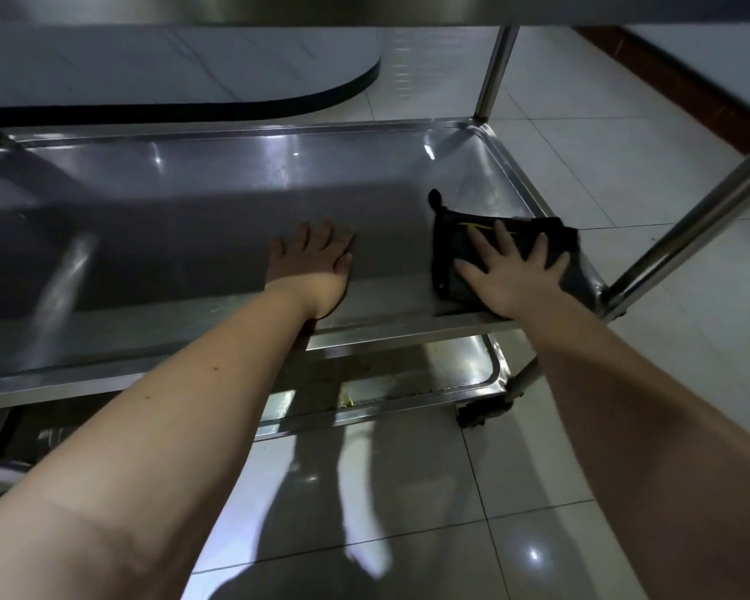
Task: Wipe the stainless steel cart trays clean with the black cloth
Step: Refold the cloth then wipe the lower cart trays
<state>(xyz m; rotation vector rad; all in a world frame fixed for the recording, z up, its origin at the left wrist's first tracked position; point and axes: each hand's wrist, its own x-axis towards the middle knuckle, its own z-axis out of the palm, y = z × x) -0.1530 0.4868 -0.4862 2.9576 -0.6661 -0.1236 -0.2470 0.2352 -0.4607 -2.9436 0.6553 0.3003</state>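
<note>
We see the middle tray (191,201) of the stainless steel cart from just above its near edge, with both bare forearms reaching onto it. The black cloth (453,242) lies on this tray at its right end, close to the near right corner and just beside the right rim. It lies mostly flat, with one corner sticking up at the far left and a thin yellow line (473,226) across its top.

The right grip (512,270) rests palm down on the cloth with its fingers straight and spread. It is released and grasps nothing, only pressing on the fabric. The left grip (312,257) lies flat on the bare steel near the tray's middle. It too is released, fingers straight and close together, well apart from the cloth.

Under the middle tray the lower tray (473,370) shows, with yellowish specks (350,400) along its near edge. The underside of the top tray (364,6) fills the upper border of the view. A rear post (496,71) and a front post (689,227) rise at the cart's right end, and a caster (479,414) sits on the glossy tiled floor (581,469).
</note>
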